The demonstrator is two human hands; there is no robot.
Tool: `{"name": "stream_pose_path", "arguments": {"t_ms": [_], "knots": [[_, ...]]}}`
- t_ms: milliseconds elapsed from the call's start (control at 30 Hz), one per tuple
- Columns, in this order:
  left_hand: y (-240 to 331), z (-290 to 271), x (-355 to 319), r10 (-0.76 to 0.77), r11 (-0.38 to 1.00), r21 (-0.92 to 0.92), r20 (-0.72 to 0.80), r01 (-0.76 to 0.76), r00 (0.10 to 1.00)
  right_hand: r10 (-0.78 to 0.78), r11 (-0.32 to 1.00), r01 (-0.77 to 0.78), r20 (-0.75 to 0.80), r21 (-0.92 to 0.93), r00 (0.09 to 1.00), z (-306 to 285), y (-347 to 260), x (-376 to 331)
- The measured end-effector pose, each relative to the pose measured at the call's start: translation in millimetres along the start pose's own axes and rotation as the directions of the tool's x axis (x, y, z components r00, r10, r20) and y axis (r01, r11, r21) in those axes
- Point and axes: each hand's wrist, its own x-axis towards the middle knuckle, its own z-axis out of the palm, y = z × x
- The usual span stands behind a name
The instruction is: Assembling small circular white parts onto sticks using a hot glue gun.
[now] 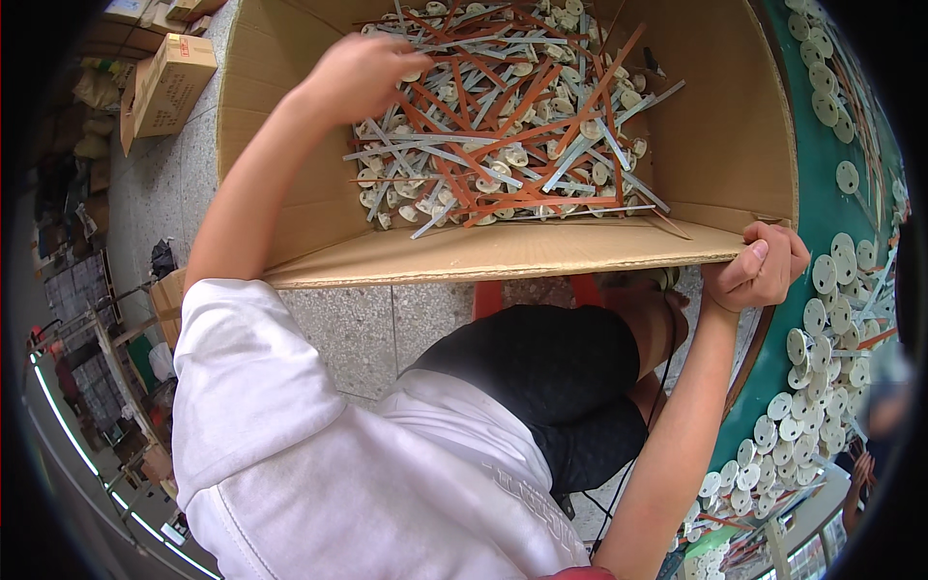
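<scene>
A large cardboard box stands before me. Inside it lies a tangled heap of orange strips, grey strips and small round white pieces. My left hand reaches over the heap at the box's left side. Its fingers point right and are smeared by motion; a white piece shows by the fingertips, but whether it is held is unclear. My right hand is closed round the near right corner of the box's rim, fingers curled over the edge.
On the right, a green table carries many round white discs and loose strips. Part of another person's hand shows at the far lower right. A smaller carton stands on the speckled floor at the upper left.
</scene>
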Motion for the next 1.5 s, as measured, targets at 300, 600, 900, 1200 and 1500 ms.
{"name": "stream_pose_path", "arguments": {"t_ms": [300,600,900,1200,1500], "knots": [[52.6,11.5,-4.5,0.469,0.862,-0.399,0.391,-0.314,0.792,-0.012,1.000,0.012,0.005,0.001,1.000,-0.3,2.4,-1.5],[38.7,16.5,-2.6,0.456,0.770,-0.496,-0.013,-0.402,0.890,-0.021,0.999,0.021,0.008,-0.025,1.000,0.0,3.4,-0.8],[48.8,4.8,-7.9,0.447,0.853,-0.350,0.109,-0.387,0.888,-0.005,0.998,0.006,0.021,-0.055,1.000,-0.2,1.4,-2.0],[53.9,-33.9,-15.6,0.359,0.765,-0.226,-0.629,-0.603,0.690,0.001,0.999,0.000,0.003,-0.035,1.000,-0.2,9.4,-8.1],[114.7,10.2,-54.0,0.551,0.828,-0.057,0.258,-0.557,0.793,0.010,1.000,-0.009,0.044,-0.017,0.999,-1.3,7.9,-11.0]]}}
